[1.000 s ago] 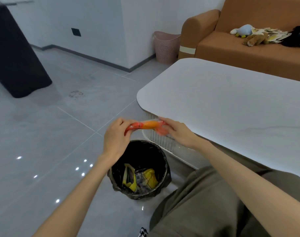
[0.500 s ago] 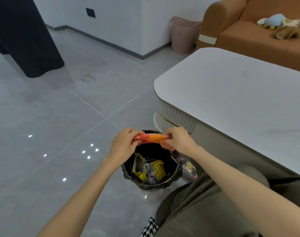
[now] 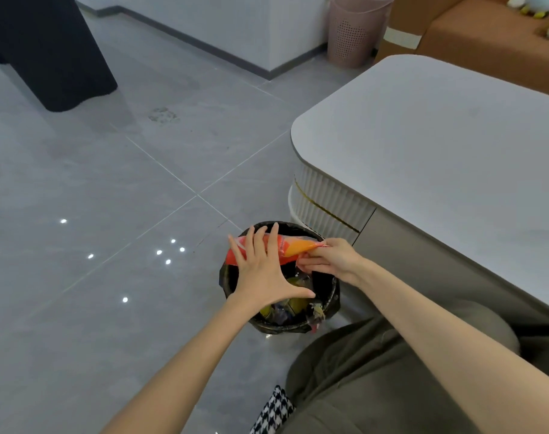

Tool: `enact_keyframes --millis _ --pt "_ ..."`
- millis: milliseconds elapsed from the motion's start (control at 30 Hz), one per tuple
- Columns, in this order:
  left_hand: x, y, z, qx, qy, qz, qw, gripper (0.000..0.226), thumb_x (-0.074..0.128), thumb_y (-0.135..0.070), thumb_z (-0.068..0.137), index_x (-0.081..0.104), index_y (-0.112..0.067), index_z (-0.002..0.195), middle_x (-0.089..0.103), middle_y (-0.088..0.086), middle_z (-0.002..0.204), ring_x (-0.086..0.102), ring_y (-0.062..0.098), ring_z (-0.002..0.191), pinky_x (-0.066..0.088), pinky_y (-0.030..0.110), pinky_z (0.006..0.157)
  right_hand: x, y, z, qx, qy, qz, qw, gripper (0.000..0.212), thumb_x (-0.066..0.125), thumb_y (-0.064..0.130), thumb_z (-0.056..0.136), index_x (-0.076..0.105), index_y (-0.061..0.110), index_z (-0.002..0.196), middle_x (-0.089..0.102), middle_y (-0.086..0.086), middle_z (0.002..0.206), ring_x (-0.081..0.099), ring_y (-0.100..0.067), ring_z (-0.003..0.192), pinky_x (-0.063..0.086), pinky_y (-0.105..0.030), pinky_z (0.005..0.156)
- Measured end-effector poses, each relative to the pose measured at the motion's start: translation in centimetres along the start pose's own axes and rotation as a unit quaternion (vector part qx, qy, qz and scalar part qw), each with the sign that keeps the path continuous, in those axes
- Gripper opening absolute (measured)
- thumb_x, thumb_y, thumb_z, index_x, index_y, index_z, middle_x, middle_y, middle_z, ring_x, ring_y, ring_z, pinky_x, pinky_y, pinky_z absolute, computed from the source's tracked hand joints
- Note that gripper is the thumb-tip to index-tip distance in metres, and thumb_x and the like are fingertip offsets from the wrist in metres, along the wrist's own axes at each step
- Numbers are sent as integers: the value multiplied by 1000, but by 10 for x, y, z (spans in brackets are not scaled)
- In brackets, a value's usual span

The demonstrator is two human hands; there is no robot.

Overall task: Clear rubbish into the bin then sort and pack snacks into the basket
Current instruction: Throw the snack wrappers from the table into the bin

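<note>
Directly over the black-lined bin (image 3: 329,296), which stands on the grey tiled floor (image 3: 110,183) just beside the corner of the white table (image 3: 439,145), both hands meet on a red and orange snack wrapper (image 3: 295,247); the wrapper hangs across the bin's mouth, above its far rim, and lies roughly level from left to right. The left hand (image 3: 263,270) lies flat over the wrapper's red left part, its fingers straight and fanned apart, the thumb stretched out to the right; it grips nothing, only rests or presses on the plastic. The right hand (image 3: 332,261) pinches the wrapper's orange right end between curled fingertips; whether the thumb is under the film I cannot tell. Inside the bin sit crumpled packets (image 3: 293,303), yellow and dark, partly hidden by the left hand.

The person sits with olive trousers (image 3: 376,371) close against the bin; a black-and-white houndstooth cloth (image 3: 273,408) shows at the bottom edge. Well apart, by the wall, stands a pink perforated basket (image 3: 351,32); beside it is a brown sofa (image 3: 486,48) with soft toys (image 3: 530,4) on its seat; a dark draped shape (image 3: 47,48) fills the upper left.
</note>
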State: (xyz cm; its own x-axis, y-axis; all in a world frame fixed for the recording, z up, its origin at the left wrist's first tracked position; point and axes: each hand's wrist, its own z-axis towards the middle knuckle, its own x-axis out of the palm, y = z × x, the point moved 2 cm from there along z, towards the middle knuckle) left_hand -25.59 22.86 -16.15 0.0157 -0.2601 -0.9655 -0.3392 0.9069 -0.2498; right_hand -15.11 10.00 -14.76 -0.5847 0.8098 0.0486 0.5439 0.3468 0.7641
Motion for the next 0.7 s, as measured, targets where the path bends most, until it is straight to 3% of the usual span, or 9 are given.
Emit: enact_keyframes --millis 200,400,533,633,700 --pt "10 -7 2 -20 -44 2 999 136 63 -82 55 -16 -23 149 3 12 157 -3 35 146 -11 66 110 -1 5 -3 72 54 99 991 22 44 -5 97 52 -6 117 64 -29 112 67 -32 100 59 -38 77" --pt "7 3 9 50 -146 17 988 101 78 -48 64 24 -27 147 44 6 133 37 28 130 -1 67 110 -9 13 -6 83 81 85 990 22 48 -1 96 56 -5 117 64 -25 118 66 -33 106 58 -39 81" --pt "1 16 17 99 -186 34 977 75 74 -46 72 44 -28 138 56 0 121 52 22 116 4 66 112 -15 15 -8 77 75 48 993 16 52 0 95 59 -3 110 67 -23 112 69 -30 100 59 -37 80" --pt "3 22 22 107 -164 27 980 65 69 -51 76 48 -31 135 61 -2 114 57 20 110 5 60 114 -16 12 -8 67 58 17 996 16 56 3 94 58 -2 110 71 -20 99 70 -29 96 58 -37 81" --pt "8 27 22 105 -136 6 985 61 65 -55 79 51 -30 133 63 -4 111 58 18 108 7 51 115 -17 8 -7 39 41 -13 998 21 58 6 94 57 -1 114 71 -21 102 71 -27 94 59 -35 81"
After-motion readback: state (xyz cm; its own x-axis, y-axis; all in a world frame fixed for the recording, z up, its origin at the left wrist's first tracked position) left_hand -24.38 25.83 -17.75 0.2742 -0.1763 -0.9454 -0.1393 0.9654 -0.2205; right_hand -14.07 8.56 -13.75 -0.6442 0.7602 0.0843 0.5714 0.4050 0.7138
